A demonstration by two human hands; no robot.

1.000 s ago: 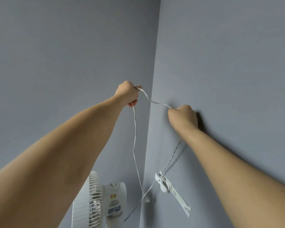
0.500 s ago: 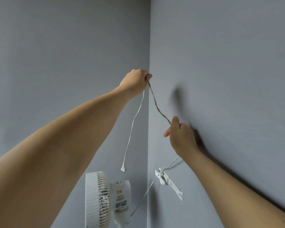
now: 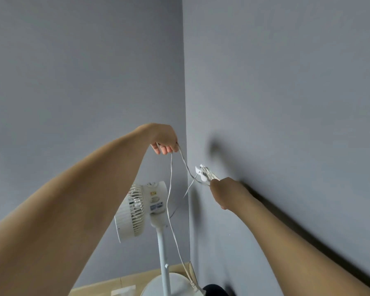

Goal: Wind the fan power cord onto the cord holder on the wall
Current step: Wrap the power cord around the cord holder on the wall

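Observation:
A thin white power cord (image 3: 169, 189) runs from my left hand (image 3: 165, 140) down toward the floor and across to the white cord holder (image 3: 201, 173) fixed on the right wall. My left hand is closed around the cord just left of the wall corner, above the holder. My right hand (image 3: 223, 192) sits against the wall directly below and right of the holder, pinching the cord where it loops at the holder. Cord turns lie on the holder's upper end. The holder's lower part is hidden behind my right hand.
A white pedestal fan (image 3: 140, 207) stands in the corner under my left hand, its pole (image 3: 163, 253) going down to a round base (image 3: 169, 285). Grey walls (image 3: 286, 103) meet at the corner. Wooden floor (image 3: 107, 285) shows at the bottom.
Both hands have come down: my left lowered beside the corner, my right dropped to the holder, bringing the cord onto it. The view tilted down, showing more of the fan and the floor.

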